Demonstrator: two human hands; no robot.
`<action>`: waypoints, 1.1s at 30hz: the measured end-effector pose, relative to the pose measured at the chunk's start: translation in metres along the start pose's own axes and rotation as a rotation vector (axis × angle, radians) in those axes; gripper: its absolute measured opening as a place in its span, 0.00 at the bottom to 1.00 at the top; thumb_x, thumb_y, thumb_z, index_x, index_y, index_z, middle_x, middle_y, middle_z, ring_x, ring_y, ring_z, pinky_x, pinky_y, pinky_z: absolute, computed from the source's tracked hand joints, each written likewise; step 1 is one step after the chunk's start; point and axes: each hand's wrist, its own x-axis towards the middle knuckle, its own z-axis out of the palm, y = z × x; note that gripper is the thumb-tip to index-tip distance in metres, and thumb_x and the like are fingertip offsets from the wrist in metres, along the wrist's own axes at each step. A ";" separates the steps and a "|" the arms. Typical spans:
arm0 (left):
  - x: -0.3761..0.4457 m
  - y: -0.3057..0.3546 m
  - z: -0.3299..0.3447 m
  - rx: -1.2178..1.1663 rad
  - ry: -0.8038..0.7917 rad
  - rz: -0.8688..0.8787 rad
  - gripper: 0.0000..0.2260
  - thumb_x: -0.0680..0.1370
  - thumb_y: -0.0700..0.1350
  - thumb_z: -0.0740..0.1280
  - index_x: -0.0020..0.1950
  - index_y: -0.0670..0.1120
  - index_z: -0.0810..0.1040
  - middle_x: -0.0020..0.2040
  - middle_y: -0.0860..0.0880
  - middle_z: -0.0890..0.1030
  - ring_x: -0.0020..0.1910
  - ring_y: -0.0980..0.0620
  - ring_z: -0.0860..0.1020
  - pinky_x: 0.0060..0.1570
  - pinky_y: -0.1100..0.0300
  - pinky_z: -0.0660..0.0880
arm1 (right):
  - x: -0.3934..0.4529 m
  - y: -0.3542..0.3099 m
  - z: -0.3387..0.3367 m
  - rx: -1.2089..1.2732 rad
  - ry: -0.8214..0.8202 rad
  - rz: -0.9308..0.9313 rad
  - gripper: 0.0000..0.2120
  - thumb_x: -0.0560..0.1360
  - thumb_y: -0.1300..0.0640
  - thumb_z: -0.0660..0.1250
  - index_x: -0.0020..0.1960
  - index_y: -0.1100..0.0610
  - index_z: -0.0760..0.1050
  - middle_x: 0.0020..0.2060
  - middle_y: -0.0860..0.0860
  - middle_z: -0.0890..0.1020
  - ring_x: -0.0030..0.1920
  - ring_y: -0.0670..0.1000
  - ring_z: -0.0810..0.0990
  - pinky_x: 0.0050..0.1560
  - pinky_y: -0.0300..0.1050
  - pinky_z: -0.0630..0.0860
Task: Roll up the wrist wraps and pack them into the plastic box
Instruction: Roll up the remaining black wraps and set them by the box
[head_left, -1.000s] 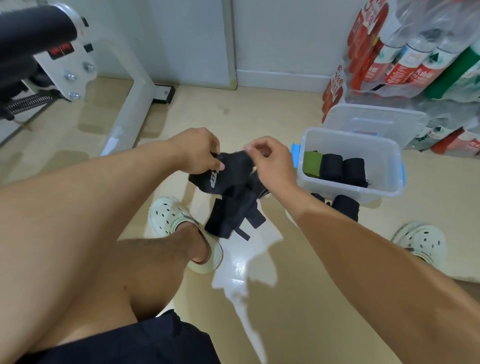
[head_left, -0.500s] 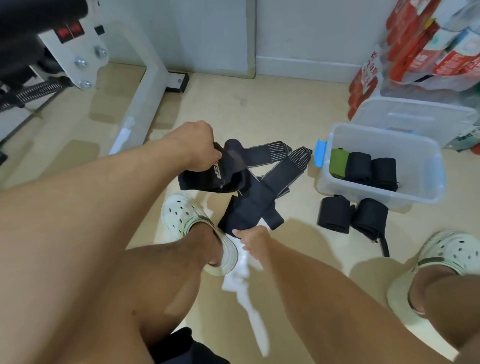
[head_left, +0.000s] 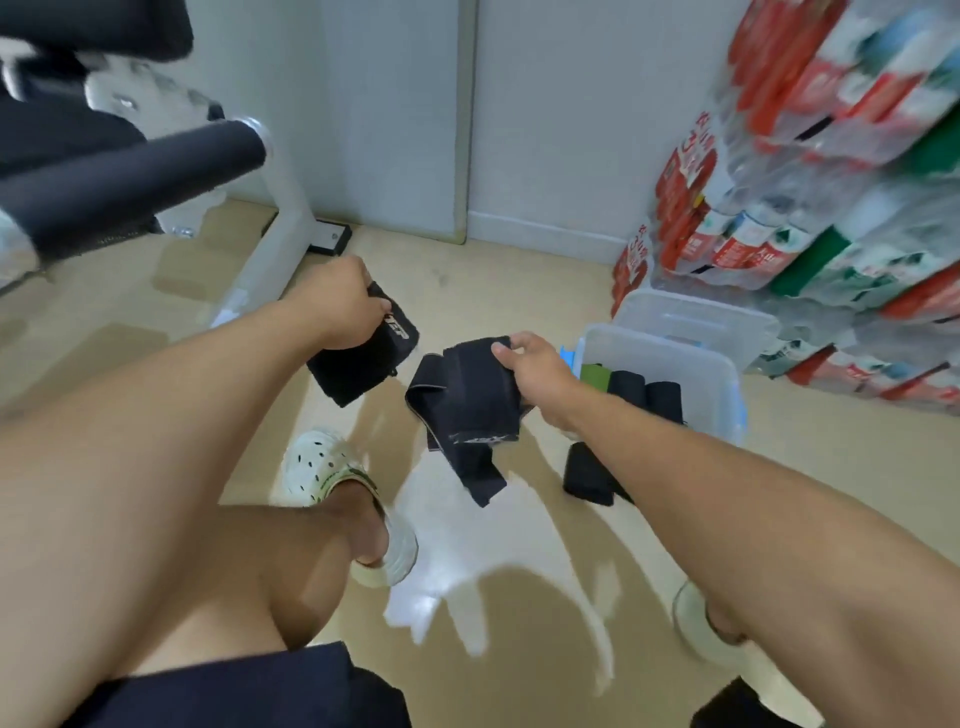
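My left hand (head_left: 345, 307) grips one black wrist wrap (head_left: 363, 358) that hangs folded below it, white lettering showing. To its right, my right hand (head_left: 535, 364) pinches the top of a second black wrist wrap (head_left: 467, 410), whose loose end dangles toward the floor. Both wraps hang above the floor, apart from each other. The clear plastic box (head_left: 727, 384) with blue latches stands on the floor right of my right hand. It holds a green rolled wrap (head_left: 595, 375) and two black rolled wraps (head_left: 647, 392). Another black rolled wrap (head_left: 589, 474) lies on the floor in front of the box.
The box's clear lid (head_left: 691, 317) leans behind it. Packs of bottled water (head_left: 810, 171) are stacked at the right. A white exercise machine (head_left: 280, 223) with a black padded bar (head_left: 130, 182) stands at the left. My feet in white clogs (head_left: 332, 467) rest on the beige floor.
My right hand went down to the wraps' loose ends, then rose holding one wrap. The two wraps, bunched together before, now hang apart, one in each hand.
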 end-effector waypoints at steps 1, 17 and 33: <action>-0.008 0.004 -0.005 -0.055 0.015 -0.005 0.11 0.81 0.49 0.67 0.49 0.41 0.73 0.46 0.42 0.77 0.47 0.40 0.75 0.41 0.54 0.66 | -0.011 -0.017 -0.016 0.044 -0.031 -0.010 0.10 0.84 0.50 0.62 0.47 0.52 0.71 0.38 0.52 0.78 0.34 0.52 0.75 0.32 0.42 0.71; -0.076 0.101 -0.001 -1.035 -0.194 -0.004 0.13 0.74 0.48 0.78 0.42 0.46 0.75 0.40 0.45 0.85 0.39 0.46 0.84 0.38 0.57 0.77 | -0.120 -0.094 -0.111 0.435 -0.241 -0.103 0.15 0.79 0.66 0.68 0.65 0.65 0.78 0.58 0.63 0.84 0.60 0.62 0.84 0.61 0.56 0.81; -0.041 0.098 0.002 -0.959 -0.002 -0.121 0.09 0.77 0.48 0.75 0.45 0.46 0.76 0.41 0.45 0.84 0.38 0.46 0.82 0.34 0.58 0.76 | -0.108 -0.068 -0.113 0.167 -0.039 -0.249 0.09 0.78 0.58 0.73 0.57 0.57 0.82 0.52 0.51 0.87 0.53 0.50 0.86 0.57 0.49 0.81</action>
